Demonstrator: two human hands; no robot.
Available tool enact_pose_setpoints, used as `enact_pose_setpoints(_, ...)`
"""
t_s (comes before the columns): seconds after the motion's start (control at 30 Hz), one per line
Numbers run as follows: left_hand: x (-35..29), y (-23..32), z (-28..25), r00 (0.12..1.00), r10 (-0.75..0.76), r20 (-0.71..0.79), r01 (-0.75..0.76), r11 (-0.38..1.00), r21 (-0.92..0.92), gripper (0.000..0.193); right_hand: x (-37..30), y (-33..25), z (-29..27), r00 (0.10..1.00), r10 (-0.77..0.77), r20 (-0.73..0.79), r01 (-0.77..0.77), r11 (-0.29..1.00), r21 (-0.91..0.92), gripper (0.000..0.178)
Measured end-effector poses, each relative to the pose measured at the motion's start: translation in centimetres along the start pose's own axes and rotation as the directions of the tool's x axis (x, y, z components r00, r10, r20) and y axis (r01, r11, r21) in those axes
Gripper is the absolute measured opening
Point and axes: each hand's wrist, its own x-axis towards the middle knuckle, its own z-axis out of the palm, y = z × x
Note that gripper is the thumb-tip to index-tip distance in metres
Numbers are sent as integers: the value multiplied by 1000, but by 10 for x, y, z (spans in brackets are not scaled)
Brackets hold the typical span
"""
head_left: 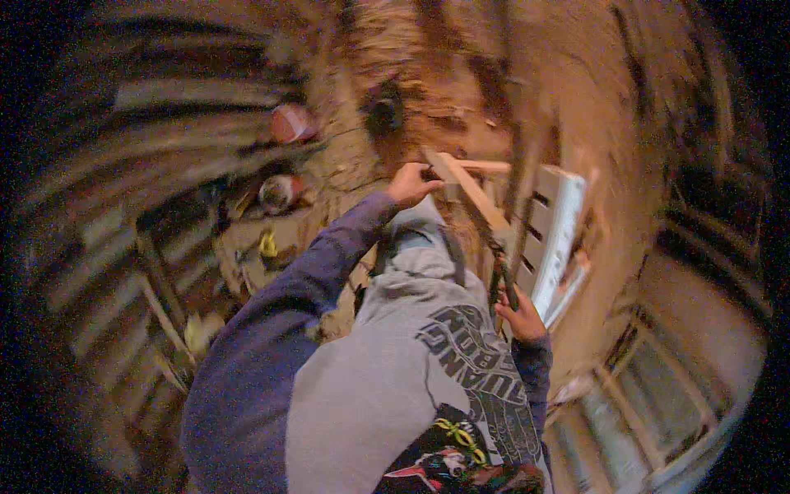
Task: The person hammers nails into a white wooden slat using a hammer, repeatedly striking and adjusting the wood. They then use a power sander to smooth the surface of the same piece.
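Observation:
My left hand (414, 183) is closed on the near-left end of a pale wooden strip (473, 191), thumb and fingers pinching its edge. The strip slants away to the right in front of me. Lower on the right, my right hand (522, 315) wraps round the handle of a dark long-handled tool (499, 262), whose upper end meets the strip. Blur hides what kind of tool it is. Just beyond that hand stands a light-coloured panel (559, 239) with dark slots along one side and a bright white edge.
Two red-and-white cans (294, 123) stand at the left, one nearer me. A small yellow object (267, 244) lies below them. Ribbed boards or sheets (189, 95) line the left. A slatted wooden frame (642, 403) is at lower right. Brown, blurred ground stretches ahead.

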Motion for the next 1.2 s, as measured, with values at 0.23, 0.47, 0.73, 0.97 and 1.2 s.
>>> enact_pose_setpoints(0.23, -43, -215, 7, 825, -490, -281, 400, 858, -323, 23, 20, 4, -31, 978, 186, 94, -189, 982, 23, 51)
enact_pose_setpoints(0.47, -156, -283, -61, 415, -756, -505, 563, 650, -511, 23, 39, -33, -42, 982, 152, 113, -143, 986, -87, 46)
enact_pose_setpoints(0.73, -237, -272, -122, 151, -800, -580, 504, 567, -652, 26, 46, -29, -41, 973, 202, 114, -192, 977, -89, 42)
enact_pose_setpoints(0.97, -159, -233, -14, 483, -756, -442, 484, 651, -584, 28, 36, -24, -30, 987, 143, 79, -137, 988, -71, 39)
enact_pose_setpoints(1.2, -83, -171, 25, 761, -569, -312, 423, 799, -427, 31, 30, -12, -31, 973, 230, 25, -229, 972, -55, 40)
